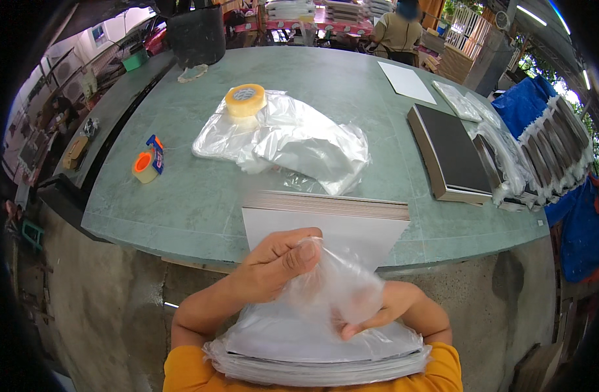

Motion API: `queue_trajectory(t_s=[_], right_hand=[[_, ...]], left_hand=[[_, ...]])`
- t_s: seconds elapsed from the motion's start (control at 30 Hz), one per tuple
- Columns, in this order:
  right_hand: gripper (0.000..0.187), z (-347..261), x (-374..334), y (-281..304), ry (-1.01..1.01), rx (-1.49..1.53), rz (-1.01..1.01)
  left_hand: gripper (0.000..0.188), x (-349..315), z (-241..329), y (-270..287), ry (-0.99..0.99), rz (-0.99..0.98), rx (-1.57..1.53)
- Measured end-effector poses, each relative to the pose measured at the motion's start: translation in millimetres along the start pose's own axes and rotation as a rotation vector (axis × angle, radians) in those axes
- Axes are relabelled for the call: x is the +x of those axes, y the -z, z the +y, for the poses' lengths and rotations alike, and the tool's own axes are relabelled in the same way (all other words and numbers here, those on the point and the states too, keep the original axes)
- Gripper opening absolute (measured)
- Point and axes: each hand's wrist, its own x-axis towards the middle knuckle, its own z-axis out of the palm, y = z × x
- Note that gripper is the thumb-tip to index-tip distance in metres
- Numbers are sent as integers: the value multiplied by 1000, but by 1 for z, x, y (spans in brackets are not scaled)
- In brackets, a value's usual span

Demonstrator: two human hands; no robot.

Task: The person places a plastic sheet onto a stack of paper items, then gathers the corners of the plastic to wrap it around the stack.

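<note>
A stack of flat boards in a clear plastic bag rests against my body, below the table edge. My left hand is closed, pinching the bunched loose end of clear plastic between thumb and fingers. On the other side of that plastic, my right hand is curled with thumb and fingers on the film, which partly covers it. Just beyond my hands, a stack of white boards sits at the near table edge, its layered edges showing along the far side.
On the green table lies a pile of clear plastic bags, topped by a yellow tape roll. An orange-and-blue tape dispenser stands left. Rightward are black-topped boards, a white sheet and plastic-wrapped stacks. A person sits beyond.
</note>
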Motion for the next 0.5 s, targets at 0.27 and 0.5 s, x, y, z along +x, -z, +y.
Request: queue_trajectory(t_s=[0.27,0.5], right_hand=[[23,-24,-21,-7,-178,498,189],[18,-25,-52,18,-176,-1143,111]], left_hand=[[19,-3,4,2,24,-179,346],[15,-10,32,5,375,-537,1164]])
